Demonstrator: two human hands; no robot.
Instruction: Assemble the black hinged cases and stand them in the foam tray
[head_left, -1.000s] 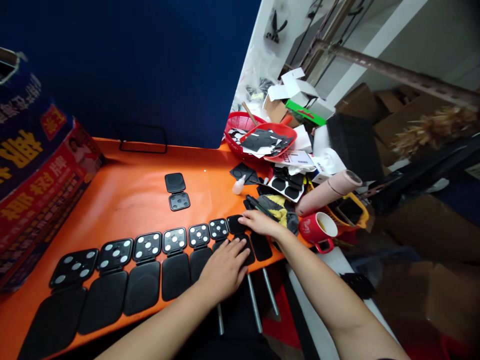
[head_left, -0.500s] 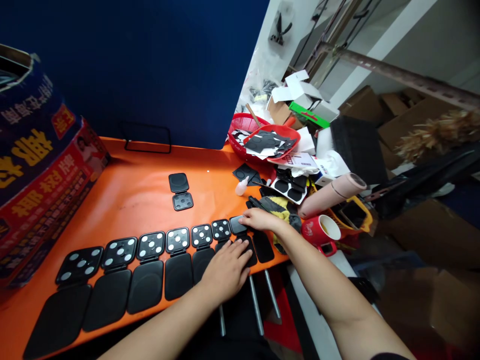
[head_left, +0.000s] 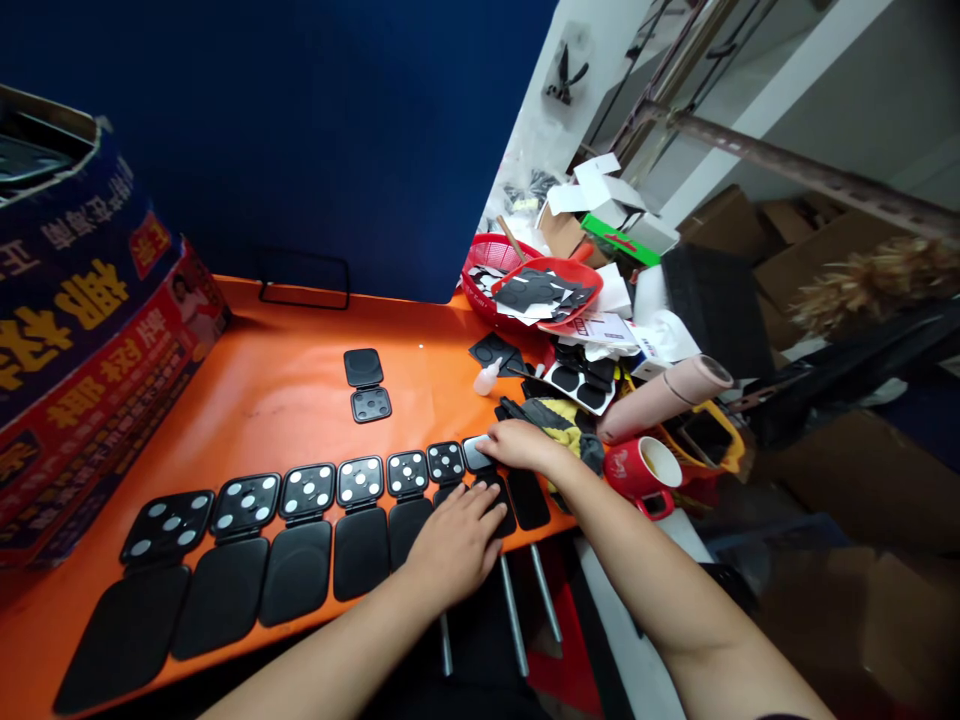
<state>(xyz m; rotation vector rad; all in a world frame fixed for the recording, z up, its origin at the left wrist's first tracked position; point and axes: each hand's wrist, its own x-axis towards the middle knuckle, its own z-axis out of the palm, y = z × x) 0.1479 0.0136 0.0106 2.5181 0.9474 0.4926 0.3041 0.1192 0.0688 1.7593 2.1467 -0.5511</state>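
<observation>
Little changed: left hand (head_left: 454,545) stays flat, fingers spread, on lower flaps at right end of case row (head_left: 307,495). Right hand (head_left: 521,445) keeps fingers outstretched, tips on last case (head_left: 475,455), its upper panel now pale-sheened. Row lines worktop (head_left: 285,330) front edge.

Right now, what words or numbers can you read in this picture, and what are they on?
Nothing here is clear enough to quote.
Blue and red carton: big yellow and white Chinese characters, turned sideways, not legible to me.
Red mug: white marking, blurred.
White sheet: red print, too small.
Green box: red mark, too small.
</observation>
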